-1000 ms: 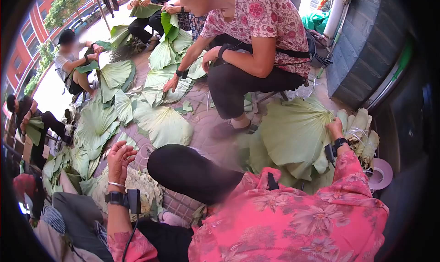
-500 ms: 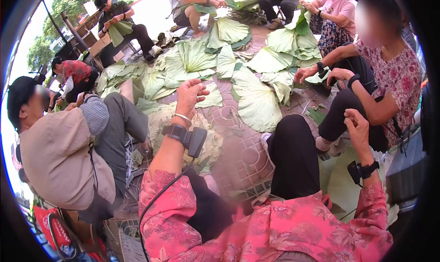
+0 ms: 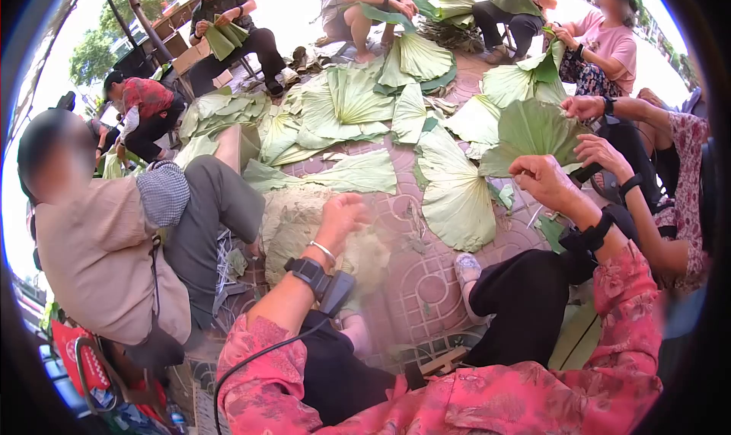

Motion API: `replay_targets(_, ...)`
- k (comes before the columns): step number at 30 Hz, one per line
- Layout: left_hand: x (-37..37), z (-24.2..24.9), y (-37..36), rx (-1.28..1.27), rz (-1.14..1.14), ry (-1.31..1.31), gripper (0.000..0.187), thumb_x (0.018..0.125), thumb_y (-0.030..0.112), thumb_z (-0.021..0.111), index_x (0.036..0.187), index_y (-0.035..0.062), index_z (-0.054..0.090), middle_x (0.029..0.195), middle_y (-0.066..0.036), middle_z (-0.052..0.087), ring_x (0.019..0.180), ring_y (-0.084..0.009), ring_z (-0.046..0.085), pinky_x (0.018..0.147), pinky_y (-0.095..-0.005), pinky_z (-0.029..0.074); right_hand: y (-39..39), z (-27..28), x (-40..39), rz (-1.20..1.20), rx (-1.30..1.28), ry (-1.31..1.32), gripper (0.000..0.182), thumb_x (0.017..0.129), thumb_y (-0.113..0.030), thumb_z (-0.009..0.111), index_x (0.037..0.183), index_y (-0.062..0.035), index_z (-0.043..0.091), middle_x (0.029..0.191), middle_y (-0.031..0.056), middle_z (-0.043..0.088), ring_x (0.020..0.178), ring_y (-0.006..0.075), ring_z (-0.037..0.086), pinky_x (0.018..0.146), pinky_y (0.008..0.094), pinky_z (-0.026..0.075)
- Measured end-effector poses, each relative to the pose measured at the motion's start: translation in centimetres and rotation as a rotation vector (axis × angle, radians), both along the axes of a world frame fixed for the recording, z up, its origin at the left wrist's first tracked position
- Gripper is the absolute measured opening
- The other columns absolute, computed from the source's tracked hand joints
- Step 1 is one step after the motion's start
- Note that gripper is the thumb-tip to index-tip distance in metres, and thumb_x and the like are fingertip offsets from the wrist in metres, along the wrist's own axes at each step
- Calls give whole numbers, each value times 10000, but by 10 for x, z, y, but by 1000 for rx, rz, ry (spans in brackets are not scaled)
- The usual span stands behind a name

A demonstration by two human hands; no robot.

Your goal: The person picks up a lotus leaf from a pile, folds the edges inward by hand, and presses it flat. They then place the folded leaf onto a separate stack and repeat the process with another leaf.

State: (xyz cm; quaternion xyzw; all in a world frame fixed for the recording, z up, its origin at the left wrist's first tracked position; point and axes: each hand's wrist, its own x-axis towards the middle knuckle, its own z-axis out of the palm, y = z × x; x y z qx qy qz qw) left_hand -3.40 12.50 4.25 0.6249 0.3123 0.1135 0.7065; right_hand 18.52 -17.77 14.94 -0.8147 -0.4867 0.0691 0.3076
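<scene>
My left hand (image 3: 344, 216) is raised over the paving with its fingers loosely bent and a little blurred; nothing shows in it. Below it lies a pale, dried leaf pile (image 3: 293, 233). My right hand (image 3: 542, 181) is lifted at the right, its fingers curled inward. Its knuckles overlap the lower edge of a green lotus leaf (image 3: 537, 134), and anything inside the fingers is hidden. A co-worker's hand (image 3: 582, 107) is at that leaf's right edge, with the same person's other hand (image 3: 601, 153) below. A large pale lotus leaf (image 3: 455, 195) lies on the ground beyond my knee.
Many lotus leaves (image 3: 343, 100) cover the paving (image 3: 426, 283) ahead. A person in a beige top (image 3: 114, 260) sits close on my left, another in a patterned top (image 3: 689, 184) on my right. Other people sit around the far side. A cable (image 3: 251, 357) runs along my left arm.
My right hand has moved up and left to the lotus leaf's edge. My left hand has shifted slightly right and lower in view. The co-worker's hands on the right now have a green leaf between us.
</scene>
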Motion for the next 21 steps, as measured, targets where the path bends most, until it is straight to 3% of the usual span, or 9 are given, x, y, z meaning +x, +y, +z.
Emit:
replay_targets(4, 16, -25, -22, -44, -190, 103, 270, 792, 106, 589, 1033, 5, 520, 862, -78, 607, 693, -168, 625, 560, -259, 469, 35, -29, 20, 60, -133, 98, 172, 717, -75, 557, 848, 29, 595, 723, 164, 611, 646, 238, 594, 612, 324, 463)
replay_targets(12, 31, -84, -18, -77, -309, 295, 242, 807, 95, 557, 1025, -7, 536, 857, -71, 602, 665, -116, 614, 514, -234, 462, 119, -166, 65, 267, -414, 51, 220, 669, -95, 560, 863, -11, 619, 800, 171, 629, 765, 309, 606, 686, 376, 477)
replay_targets(17, 27, -124, 27, -159, -144, 356, 225, 817, 94, 554, 1021, 2, 536, 855, -71, 600, 655, -131, 613, 529, -233, 460, 173, -274, 75, 281, -433, -64, 270, 657, -77, 529, 909, -18, 607, 851, 196, 619, 819, 339, 588, 719, 395, 473)
replay_targets(21, 26, -161, 81, -237, 45, 305, 250, 820, 104, 563, 1046, 4, 523, 863, -73, 597, 676, -155, 619, 557, -242, 461, 216, -337, 67, 138, -382, -130, 242, 667, -91, 550, 898, -32, 592, 895, 173, 574, 890, 350, 544, 738, 412, 465)
